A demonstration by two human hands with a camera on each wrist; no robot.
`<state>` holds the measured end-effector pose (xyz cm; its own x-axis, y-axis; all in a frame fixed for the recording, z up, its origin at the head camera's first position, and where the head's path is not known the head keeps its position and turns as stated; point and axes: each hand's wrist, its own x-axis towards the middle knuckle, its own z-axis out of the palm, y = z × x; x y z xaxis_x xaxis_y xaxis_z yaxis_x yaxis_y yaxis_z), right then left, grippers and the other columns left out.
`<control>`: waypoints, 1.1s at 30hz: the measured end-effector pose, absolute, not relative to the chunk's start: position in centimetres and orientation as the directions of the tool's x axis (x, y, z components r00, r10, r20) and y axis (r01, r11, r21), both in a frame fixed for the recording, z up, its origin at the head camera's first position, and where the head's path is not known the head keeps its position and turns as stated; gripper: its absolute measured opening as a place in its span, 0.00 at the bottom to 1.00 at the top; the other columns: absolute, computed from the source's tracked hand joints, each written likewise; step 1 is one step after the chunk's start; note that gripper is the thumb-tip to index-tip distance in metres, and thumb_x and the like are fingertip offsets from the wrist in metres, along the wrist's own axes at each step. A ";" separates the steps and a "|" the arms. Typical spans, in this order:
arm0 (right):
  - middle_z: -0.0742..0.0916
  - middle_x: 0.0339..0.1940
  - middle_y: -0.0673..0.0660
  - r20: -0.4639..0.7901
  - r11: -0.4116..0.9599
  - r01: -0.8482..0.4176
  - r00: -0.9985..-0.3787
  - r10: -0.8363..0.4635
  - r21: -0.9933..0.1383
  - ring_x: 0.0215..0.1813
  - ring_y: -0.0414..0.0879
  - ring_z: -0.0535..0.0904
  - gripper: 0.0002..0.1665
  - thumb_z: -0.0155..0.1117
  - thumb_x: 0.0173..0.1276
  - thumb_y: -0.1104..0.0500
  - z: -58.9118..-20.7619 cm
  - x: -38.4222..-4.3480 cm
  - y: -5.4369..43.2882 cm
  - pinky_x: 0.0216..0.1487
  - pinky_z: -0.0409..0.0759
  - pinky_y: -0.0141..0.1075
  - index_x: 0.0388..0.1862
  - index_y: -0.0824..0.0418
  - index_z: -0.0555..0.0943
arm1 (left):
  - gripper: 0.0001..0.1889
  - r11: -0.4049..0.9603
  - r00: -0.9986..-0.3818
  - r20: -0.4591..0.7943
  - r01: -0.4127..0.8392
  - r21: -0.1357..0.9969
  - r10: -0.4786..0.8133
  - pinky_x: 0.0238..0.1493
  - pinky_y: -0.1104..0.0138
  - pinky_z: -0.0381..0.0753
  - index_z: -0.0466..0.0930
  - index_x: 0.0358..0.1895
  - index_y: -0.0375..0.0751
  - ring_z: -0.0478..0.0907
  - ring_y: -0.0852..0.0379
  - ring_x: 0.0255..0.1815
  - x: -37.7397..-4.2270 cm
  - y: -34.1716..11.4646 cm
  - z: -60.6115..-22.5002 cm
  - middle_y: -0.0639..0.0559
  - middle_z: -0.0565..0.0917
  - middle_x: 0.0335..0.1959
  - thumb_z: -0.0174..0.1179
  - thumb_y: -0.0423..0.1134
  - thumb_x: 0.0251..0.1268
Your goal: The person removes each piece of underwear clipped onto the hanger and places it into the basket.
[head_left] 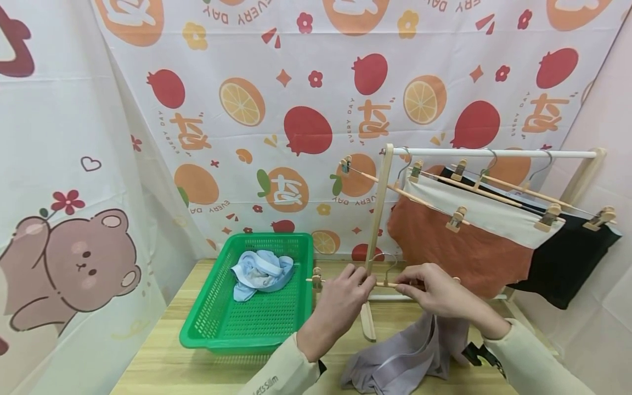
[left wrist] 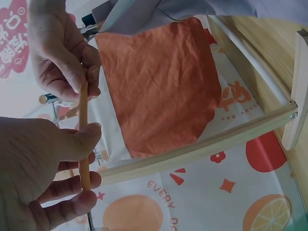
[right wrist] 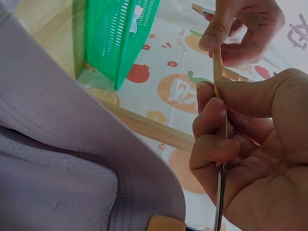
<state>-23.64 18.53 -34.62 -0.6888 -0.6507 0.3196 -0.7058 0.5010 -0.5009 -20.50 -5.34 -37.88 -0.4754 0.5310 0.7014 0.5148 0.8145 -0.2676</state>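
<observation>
Between both hands is a clip hanger (head_left: 386, 284) with a thin wooden bar and a metal hook pointing up. My left hand (head_left: 345, 296) grips the bar's left part with thumb and fingers; a wooden clip (head_left: 317, 278) sticks out beyond it. On the other side of the hook, my right hand (head_left: 436, 288) holds the bar between thumb and curled fingers. Greyish-lavender underpants (head_left: 405, 356) droop below the right hand toward the table. In the right wrist view a wooden clip (right wrist: 166, 224) sits at the edge of this fabric; its bite is cut off.
A green basket (head_left: 197, 318) at the left holds light-blue underpants (head_left: 264, 271). At the right stands a rack with a white rail (head_left: 518, 153) and wooden posts. Rust-orange underpants (head_left: 459, 241) and a black pair (head_left: 558, 266) hang there on clip hangers.
</observation>
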 end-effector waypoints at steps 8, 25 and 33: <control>0.86 0.28 0.42 0.291 0.506 -0.691 -0.697 -0.655 -0.516 0.26 0.30 0.73 0.06 0.64 0.74 0.59 -34.6 -23.6 18.4 0.26 0.76 0.29 0.42 0.51 0.88 | 0.02 0.797 -0.416 0.711 0.492 -0.349 0.568 0.34 0.71 0.73 0.87 0.38 0.56 0.80 0.61 0.34 -21.0 -5.6 -38.0 0.60 0.86 0.33 0.68 0.41 0.65; 0.88 0.32 0.42 0.241 0.531 -0.680 -0.702 -0.670 -0.505 0.28 0.29 0.75 0.08 0.63 0.75 0.57 -34.4 -23.4 18.2 0.30 0.78 0.29 0.44 0.51 0.88 | 0.05 0.752 -0.344 0.724 0.552 -0.360 0.599 0.34 0.75 0.79 0.91 0.40 0.53 0.78 0.63 0.32 -21.5 -6.1 -38.5 0.61 0.87 0.33 0.72 0.41 0.61; 0.89 0.33 0.41 0.214 0.553 -0.662 -0.717 -0.663 -0.505 0.30 0.32 0.79 0.08 0.63 0.75 0.57 -34.0 -23.3 18.3 0.31 0.79 0.29 0.45 0.50 0.88 | 0.05 0.760 -0.342 0.736 0.549 -0.349 0.584 0.35 0.75 0.80 0.92 0.40 0.53 0.78 0.64 0.33 -21.4 -6.1 -38.5 0.62 0.87 0.34 0.71 0.41 0.61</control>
<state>-23.29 18.27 -34.00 -0.7172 -0.6632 0.2139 -0.6624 0.5534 -0.5049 -21.41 -6.07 -38.47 -0.3418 0.5845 0.7359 0.5485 0.7599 -0.3488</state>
